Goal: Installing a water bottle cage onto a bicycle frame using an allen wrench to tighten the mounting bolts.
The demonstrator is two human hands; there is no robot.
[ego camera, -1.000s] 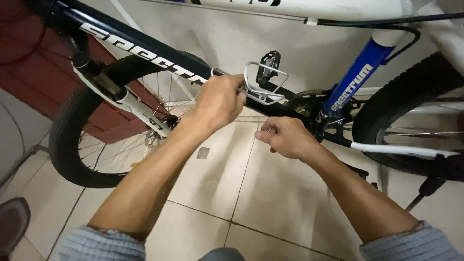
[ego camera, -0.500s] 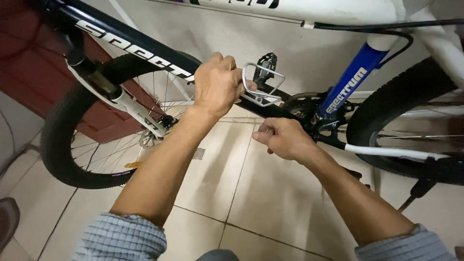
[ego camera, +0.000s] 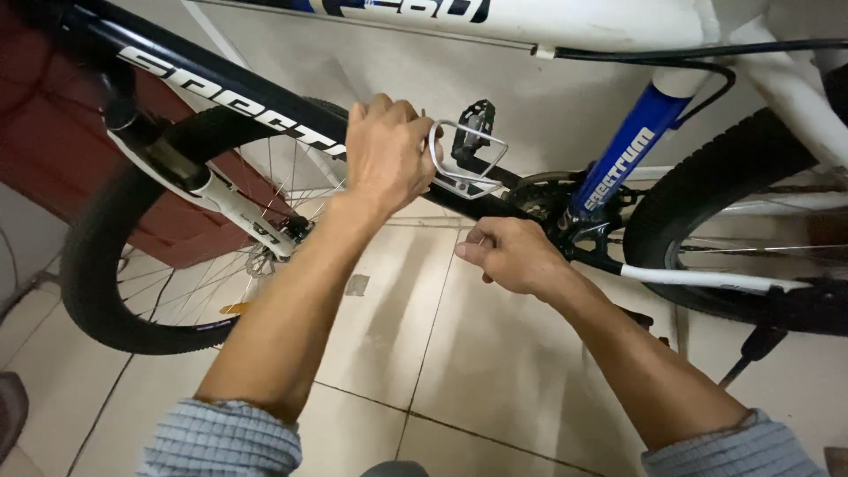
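Note:
A bicycle stands side-on before me, its dark down tube [ego camera: 221, 84] slanting from upper left to the crank. A silver wire bottle cage [ego camera: 473, 168] sits on that tube. My left hand [ego camera: 384, 155] grips the down tube right beside the cage's upper end. My right hand [ego camera: 512, 256] hovers below the cage with fingers pinched together; whether a small part is between them I cannot tell. A black pedal [ego camera: 477, 119] shows behind the cage.
The front wheel [ego camera: 132, 265] with its white fork leg [ego camera: 230, 203] fills the left. The blue seat tube [ego camera: 623, 159], chainring [ego camera: 548, 194] and rear tyre [ego camera: 715, 194] are at right. A kickstand [ego camera: 751, 349] rests on the tiled floor [ego camera: 415, 344]. A red door stands behind.
My left hand has slid up along the down tube and closed around it beside the cage. The right hand stayed under the cage, fingers pinched. The view shifted slightly.

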